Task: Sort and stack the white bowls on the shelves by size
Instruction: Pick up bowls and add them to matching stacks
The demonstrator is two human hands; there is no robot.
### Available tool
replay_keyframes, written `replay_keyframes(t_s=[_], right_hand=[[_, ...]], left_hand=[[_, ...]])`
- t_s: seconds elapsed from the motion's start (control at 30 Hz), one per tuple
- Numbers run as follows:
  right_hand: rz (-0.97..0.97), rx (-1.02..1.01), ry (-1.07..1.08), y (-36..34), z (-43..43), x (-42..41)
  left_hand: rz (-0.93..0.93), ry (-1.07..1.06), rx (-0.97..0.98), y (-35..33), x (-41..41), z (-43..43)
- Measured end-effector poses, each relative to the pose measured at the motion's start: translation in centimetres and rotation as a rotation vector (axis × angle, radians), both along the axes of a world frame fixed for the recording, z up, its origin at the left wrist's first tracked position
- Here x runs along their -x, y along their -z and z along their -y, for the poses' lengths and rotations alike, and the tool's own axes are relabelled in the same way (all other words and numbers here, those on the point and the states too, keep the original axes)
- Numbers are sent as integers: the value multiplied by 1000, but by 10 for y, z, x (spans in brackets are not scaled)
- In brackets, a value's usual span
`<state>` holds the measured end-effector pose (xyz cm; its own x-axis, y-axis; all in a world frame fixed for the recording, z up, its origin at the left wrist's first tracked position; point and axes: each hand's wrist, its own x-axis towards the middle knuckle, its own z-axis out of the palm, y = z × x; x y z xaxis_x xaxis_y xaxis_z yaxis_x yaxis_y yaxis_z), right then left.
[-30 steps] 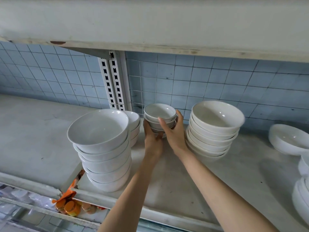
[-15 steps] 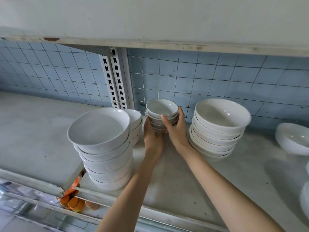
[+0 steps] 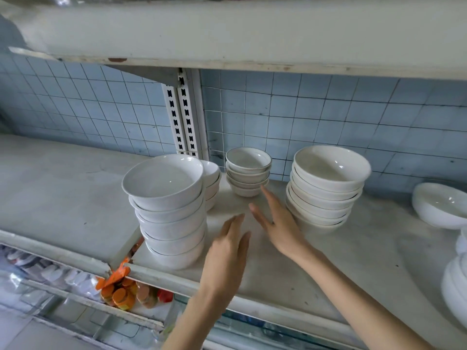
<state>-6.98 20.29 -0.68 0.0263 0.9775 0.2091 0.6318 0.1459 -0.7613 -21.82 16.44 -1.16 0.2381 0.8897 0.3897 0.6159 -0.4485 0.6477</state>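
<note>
A stack of small white bowls (image 3: pixel 247 173) stands at the back of the grey shelf (image 3: pixel 328 269), near the tiled wall. My left hand (image 3: pixel 227 251) and my right hand (image 3: pixel 278 223) hover in front of it with straight fingers, holding nothing and not touching the bowls. A tall stack of large white bowls (image 3: pixel 169 210) stands at the shelf's front left. Behind that stack, another small stack (image 3: pixel 211 183) is partly hidden. A stack of wide bowls (image 3: pixel 326 188) stands right of my right hand.
More white bowls (image 3: pixel 439 205) sit at the far right, with another stack (image 3: pixel 457 281) at the frame edge. An upper shelf (image 3: pixel 227 34) overhangs. A slotted upright (image 3: pixel 180 114) runs up the wall. An orange packet (image 3: pixel 118 289) hangs below the shelf edge.
Both hands have let go of the small bowl stack and pulled back toward me. The stack now stands alone on the shelf near the wall.
</note>
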Motion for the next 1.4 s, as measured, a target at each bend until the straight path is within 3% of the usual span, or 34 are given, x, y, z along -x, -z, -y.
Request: replay_keyframes(t_s=[0.17,0.27,0.43,0.67,0.8,1.0,1.4], right_hand=[[328,-83,-38,-5,25,-5],[422,-206,-41,-10,24,0],[328,-106,-148,-27,4,12],[337,-208,-339,-47,-50,33],[427,-222,-454,-50,-80,46],[553,-135,-458,-60,-94,53],[545,-77,-453,-67,-89,47]], left_hand=[[5,-186,-523,-13,32,42],[122,-360,-643,-16,46,43],[235,-468,-393,-5,55,26],[438,-472,-118,2,60,12],[437,-487,-78,5,62,8],[403,-512,-52,7,63,8],[407,-481,-48,11,67,5]])
